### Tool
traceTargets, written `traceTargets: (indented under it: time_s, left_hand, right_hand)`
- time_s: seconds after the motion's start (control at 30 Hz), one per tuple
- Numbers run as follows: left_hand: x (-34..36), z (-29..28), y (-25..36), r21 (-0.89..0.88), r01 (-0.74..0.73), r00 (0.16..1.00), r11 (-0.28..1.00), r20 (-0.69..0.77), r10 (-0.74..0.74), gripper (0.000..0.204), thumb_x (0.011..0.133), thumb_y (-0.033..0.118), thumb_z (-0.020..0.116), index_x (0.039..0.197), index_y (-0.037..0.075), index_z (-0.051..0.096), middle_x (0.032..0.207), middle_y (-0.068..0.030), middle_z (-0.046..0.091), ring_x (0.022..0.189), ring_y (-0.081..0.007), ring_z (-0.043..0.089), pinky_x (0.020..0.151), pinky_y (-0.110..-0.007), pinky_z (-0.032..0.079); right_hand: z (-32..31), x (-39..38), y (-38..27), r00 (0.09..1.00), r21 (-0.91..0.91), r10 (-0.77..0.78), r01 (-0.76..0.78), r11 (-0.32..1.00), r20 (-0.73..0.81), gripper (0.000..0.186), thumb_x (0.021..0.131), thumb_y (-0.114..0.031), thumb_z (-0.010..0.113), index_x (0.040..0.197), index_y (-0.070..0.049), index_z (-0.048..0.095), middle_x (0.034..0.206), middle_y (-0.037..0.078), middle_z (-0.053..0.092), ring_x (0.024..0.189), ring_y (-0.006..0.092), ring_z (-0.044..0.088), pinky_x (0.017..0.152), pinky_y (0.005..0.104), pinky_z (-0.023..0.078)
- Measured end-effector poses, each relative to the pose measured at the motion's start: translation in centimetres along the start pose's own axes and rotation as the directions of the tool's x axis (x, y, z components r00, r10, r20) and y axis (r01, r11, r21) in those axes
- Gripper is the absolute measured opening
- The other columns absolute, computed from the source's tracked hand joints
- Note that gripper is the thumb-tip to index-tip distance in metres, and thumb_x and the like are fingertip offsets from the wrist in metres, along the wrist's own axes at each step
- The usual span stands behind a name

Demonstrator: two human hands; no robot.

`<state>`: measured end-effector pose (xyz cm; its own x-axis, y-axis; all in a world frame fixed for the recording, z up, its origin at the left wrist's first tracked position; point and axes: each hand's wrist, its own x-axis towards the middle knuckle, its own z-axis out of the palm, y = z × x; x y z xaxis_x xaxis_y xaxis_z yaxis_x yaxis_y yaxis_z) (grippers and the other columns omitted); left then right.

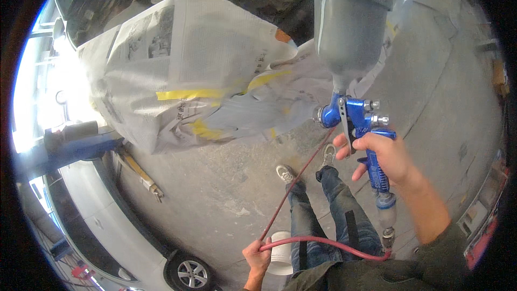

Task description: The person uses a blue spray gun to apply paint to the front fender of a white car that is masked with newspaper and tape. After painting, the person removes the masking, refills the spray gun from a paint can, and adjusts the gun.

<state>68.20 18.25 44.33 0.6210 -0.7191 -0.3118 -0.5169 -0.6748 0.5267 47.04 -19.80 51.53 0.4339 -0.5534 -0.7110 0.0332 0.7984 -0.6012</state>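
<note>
My right hand (385,156) is wrapped round the grip of a blue spray gun (353,113), with fingers at its trigger. On top of the gun sits a grey paint cup (350,27) with a lid. The nozzle points left toward a grey-coated patch (253,113) framed by newspaper (215,43) and strips of yellow masking tape (188,95). From the gun's lower end a red air hose (328,242) runs left into my left hand (257,256), which is closed round it. Beyond that hand the hose stretches away across the floor.
A white car (102,215) stands at the lower left, near a blue post or beam (64,156). A white bucket (280,258) is beside my legs. A long yellowish bar (141,172) lies on the concrete floor (231,194). Shelving lines the right edge.
</note>
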Motion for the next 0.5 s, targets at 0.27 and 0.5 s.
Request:
traceTargets:
  time_s: [0.27,0.5]
  left_hand:
    - [0.9,-0.5,-0.9,0.07,0.072,0.997,0.995,-0.036,-0.069,0.036,0.078,0.014,0.08,0.057,0.001,0.053,0.048,-0.01,0.048,0.045,-0.0122,0.042,0.045,-0.03,0.039]
    - [1.7,0.4,-0.4,0.213,-0.051,0.996,0.976,0.08,0.034,0.036,0.075,0.018,0.082,0.058,0.004,0.054,0.05,-0.0111,0.051,0.042,-0.0213,0.047,0.045,-0.033,0.039]
  right_hand:
    - [-3.0,1.4,2.1,0.975,0.138,-0.023,-0.008,0.99,0.22,0.032,0.083,-0.008,0.055,0.113,0.0,0.063,0.101,0.013,0.068,0.088,0.0202,0.069,0.05,0.0297,0.058]
    - [-3.6,1.1,4.8,0.997,0.193,-0.052,0.04,0.98,0.054,0.036,0.082,-0.007,0.057,0.116,0.003,0.061,0.107,0.013,0.067,0.09,0.0211,0.068,0.052,0.0298,0.059]
